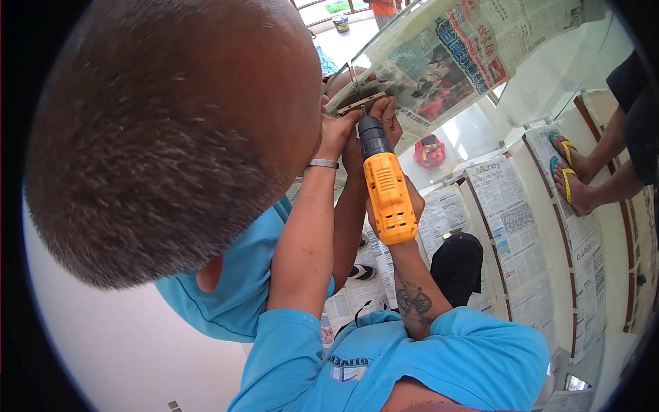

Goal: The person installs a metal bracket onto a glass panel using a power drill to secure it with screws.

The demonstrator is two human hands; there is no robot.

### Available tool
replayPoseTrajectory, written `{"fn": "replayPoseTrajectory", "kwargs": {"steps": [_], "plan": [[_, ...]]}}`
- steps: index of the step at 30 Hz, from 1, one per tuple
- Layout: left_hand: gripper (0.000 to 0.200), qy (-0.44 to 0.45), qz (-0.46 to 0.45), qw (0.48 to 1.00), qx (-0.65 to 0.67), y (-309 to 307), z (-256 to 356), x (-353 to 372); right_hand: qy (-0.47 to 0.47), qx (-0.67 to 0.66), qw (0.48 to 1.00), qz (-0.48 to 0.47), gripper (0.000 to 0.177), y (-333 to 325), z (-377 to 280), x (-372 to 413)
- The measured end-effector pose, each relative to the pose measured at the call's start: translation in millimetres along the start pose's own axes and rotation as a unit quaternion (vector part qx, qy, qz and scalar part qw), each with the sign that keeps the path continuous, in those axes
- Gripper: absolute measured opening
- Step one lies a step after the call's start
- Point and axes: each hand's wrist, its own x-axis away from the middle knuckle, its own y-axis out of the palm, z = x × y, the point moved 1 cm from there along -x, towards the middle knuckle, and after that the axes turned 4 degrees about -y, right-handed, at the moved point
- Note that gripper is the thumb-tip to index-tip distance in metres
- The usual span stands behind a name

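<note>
My right hand [416, 200] is closed round the handle of a yellow and black cordless drill [389, 192], which hides most of its fingers. The drill's black chuck points up at a narrow brass-coloured metal bar [362, 104] at the edge of a glass panel [405, 34]. My left hand [336, 132], below a silver wristband, is closed beside the bar and the drill tip; what its fingers pinch is hidden. A co-worker's hand [388, 118] touches the bar's right end. The co-worker's head [171, 137] fills the left foreground and covers part of the work.
Newspaper [467, 55] covers the glass panel. Stairs with newspaper on the treads [508, 213] run down the right side. Another person's feet in green and yellow flip-flops [568, 175] stand on a step. A red plastic bag [430, 152] lies behind the drill; a bucket [340, 24] stands farther off.
</note>
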Motion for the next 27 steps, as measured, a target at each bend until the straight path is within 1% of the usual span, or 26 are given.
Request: {"fn": "replayPoseTrajectory", "kwargs": {"steps": [1,3,4,7,8,9,10,11,13,14,17,19,20,22,23,24,25,26,27], "plan": [[0.057,0.001,-0.003,1.0,-0.001,0,-3,1,0.027,-0.002,1.0,-0.009,0.049,-4,-7,-2],[0.057,0.048,0.04,0.998,-0.014,4,-6,1,0.034,-0.025,0.999,-0.007,0.048,-8,-8,-4],[0.057,0.05,0.041,0.998,-0.013,3,-6,-1,0.04,-0.051,0.998,-0.007,0.048,-8,-7,-5],[0.057,0.023,0.024,0.999,0.007,2,-7,0,0.05,-0.038,0.998,-0.023,0.048,-7,-5,-3],[0.057,0.002,0.012,1.0,0.004,1,-4,-1,0.049,-0.037,0.998,-0.022,0.048,-7,-5,-4],[0.057,-0.021,-0.003,1.0,0.0,-1,-2,-1,0.022,-0.007,0.999,-0.024,0.049,-7,-7,-3],[0.057,-0.02,-0.002,1.0,-0.001,-1,-4,0,-0.005,0.021,0.999,-0.025,0.049,-7,-10,-5],[0.057,-0.006,0.005,1.0,-0.01,0,-6,-2,-0.008,0.019,0.999,-0.024,0.049,-8,-10,-9],[0.057,0.006,0.006,1.0,-0.021,1,-10,0,0.057,-0.031,0.996,-0.055,0.048,-17,-7,-12],[0.057,0.004,0.007,1.0,-0.024,2,-11,1,0.066,-0.046,0.995,-0.052,0.047,-19,-5,-13],[0.06,0.004,-0.004,0.999,-0.038,4,-15,-4,0.043,-0.044,0.998,-0.035,0.046,-20,2,-12],[0.062,-0.016,-0.018,0.998,-0.058,2,-12,-3,0.077,-0.089,0.992,-0.045,0.044,-24,6,-9],[0.062,-0.016,-0.02,0.998,-0.057,1,-12,-2,0.078,-0.095,0.992,-0.021,0.026,-30,4,-11],[0.063,-0.046,-0.054,0.994,-0.085,1,-11,-8,0.081,-0.09,0.991,-0.058,0.036,-47,11,7],[0.064,-0.041,-0.058,0.993,-0.092,-1,-9,-7,0.08,-0.085,0.991,-0.058,0.036,-58,1,12],[0.064,-0.042,-0.062,0.993,-0.088,-4,-7,-7,0.205,-0.223,0.952,-0.037,0.043,-70,-11,20],[0.067,-0.04,-0.067,0.989,-0.124,-4,-5,-9,0.319,-0.353,0.879,-0.011,0.05,-78,-18,25],[0.071,-0.037,-0.073,0.984,-0.159,-6,-2,-9,0.317,-0.347,0.883,-0.006,0.05,-88,-19,31],[0.074,-0.044,-0.081,0.985,-0.145,-6,-3,-9,0.267,-0.422,0.867,0.005,0.054,-97,-16,36]]}}
